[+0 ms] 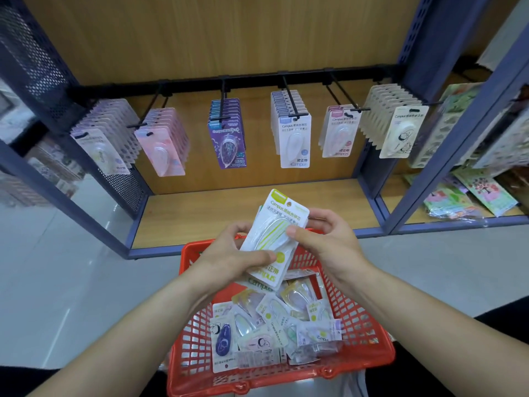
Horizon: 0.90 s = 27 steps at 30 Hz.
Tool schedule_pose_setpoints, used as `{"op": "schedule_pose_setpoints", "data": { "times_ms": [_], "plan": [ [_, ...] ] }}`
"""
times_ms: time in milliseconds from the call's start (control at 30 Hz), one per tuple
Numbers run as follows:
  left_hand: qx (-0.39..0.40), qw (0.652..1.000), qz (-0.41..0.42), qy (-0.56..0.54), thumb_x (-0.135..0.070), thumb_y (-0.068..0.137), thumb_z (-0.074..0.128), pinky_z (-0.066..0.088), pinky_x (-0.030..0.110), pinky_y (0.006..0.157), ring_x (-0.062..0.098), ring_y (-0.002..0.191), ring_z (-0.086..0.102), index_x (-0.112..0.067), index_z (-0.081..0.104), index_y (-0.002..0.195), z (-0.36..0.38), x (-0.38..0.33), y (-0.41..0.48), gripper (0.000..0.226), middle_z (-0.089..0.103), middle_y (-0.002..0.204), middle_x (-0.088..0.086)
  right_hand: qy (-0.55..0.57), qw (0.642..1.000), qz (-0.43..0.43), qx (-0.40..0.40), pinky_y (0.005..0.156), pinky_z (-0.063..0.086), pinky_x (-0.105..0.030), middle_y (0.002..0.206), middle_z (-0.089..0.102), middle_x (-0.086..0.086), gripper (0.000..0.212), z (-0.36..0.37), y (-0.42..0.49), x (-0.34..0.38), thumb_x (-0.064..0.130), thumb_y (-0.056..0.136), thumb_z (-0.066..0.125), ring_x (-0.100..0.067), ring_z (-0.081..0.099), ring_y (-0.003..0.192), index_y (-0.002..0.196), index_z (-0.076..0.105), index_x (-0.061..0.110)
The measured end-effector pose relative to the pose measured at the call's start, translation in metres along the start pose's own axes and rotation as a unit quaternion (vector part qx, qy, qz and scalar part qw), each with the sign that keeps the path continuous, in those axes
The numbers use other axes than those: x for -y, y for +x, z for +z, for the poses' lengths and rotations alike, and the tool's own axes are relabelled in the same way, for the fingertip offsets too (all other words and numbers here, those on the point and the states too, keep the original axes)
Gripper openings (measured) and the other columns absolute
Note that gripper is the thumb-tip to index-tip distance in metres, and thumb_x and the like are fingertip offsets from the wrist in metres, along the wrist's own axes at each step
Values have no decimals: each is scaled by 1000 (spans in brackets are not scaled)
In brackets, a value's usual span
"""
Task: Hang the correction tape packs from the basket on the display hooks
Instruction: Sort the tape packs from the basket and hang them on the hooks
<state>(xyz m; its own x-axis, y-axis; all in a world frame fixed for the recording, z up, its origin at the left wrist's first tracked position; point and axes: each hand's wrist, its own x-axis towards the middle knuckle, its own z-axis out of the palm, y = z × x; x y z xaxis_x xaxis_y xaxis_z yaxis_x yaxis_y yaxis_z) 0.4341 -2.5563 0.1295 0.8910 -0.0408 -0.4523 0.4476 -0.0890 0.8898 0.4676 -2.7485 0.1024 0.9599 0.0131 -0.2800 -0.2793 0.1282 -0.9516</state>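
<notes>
**Squaring up a handful of green packs before hanging**

Holding a small stack of green correction tape packs (272, 233) just above the red basket (360, 328), we are between picking and hanging. Our left hand (229, 253) grips the lower end of the stack, thumb pressed on the front card and the other fingers (237, 229) curled behind it. Our right hand (332, 242) pinches the upper right edge, thumb on the face and fingers wrapped round the back. So both hands are clamped on the same stack, and neither is free.

We judge this to be the aligning step: the cards sit slightly fanned, and the hang hole (289, 202) shows at the top of the front one.

The display hooks (290, 100) lie well ahead and above, each already carrying a row of packs over the wooden shelf board (223, 216). None of the rows is plainly green, so we cannot tell which hook matches.

Next we need the holes lined up, a hook chosen, and the stack lifted forward and threaded onto its tip. Many loose packs (274, 325) lie jumbled in the basket, so much of the task remains.
</notes>
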Motion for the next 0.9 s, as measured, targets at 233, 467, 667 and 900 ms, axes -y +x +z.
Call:
{"op": "schedule_pose_setpoints", "data": {
  "times_ms": [233, 467, 667, 900],
  "plan": [
    [-27, 998, 53, -15, -6, 84, 81, 63, 47, 80, 27, 92, 77, -23, 46, 129, 11, 1, 13, 60, 76, 110, 3, 8, 992, 0, 125, 76, 63, -43, 117, 75, 2, 35, 15, -11, 8, 19, 102, 61, -22, 75, 103, 132, 61, 38],
    [-48, 993, 99, -35, -23, 79, 84, 59, 38, 88, 16, 98, 75, -35, 44, 131, 12, -10, 16, 67, 75, 111, -10, 20, 997, -33, 62, 83, 63, -44, 119, 75, 4, 43, 24, -3, 17, 14, 98, 66, -16, 74, 104, 136, 46, 20],
    [-105, 983, 130, -73, -33, 91, 74, 57, 46, 96, 21, 107, 72, -26, 48, 132, 6, -32, 7, 49, 71, 122, 0, -15, 995, -88, 41, 95, 57, -54, 113, 75, 4, 29, 38, -5, 32, 17, 87, 70, -22, 70, 112, 115, 71, 27],
    [-175, 962, 199, -64, -28, 102, 60, 58, 19, 78, 4, 96, 68, -21, 47, 130, -5, -56, -23, 32, 67, 114, -8, 44, 990, -113, 71, 78, 63, -53, 116, 74, -11, 26, 55, -22, 68, 3, 98, 61, -27, 75, 100, 123, 56, 9]
  ]
}}
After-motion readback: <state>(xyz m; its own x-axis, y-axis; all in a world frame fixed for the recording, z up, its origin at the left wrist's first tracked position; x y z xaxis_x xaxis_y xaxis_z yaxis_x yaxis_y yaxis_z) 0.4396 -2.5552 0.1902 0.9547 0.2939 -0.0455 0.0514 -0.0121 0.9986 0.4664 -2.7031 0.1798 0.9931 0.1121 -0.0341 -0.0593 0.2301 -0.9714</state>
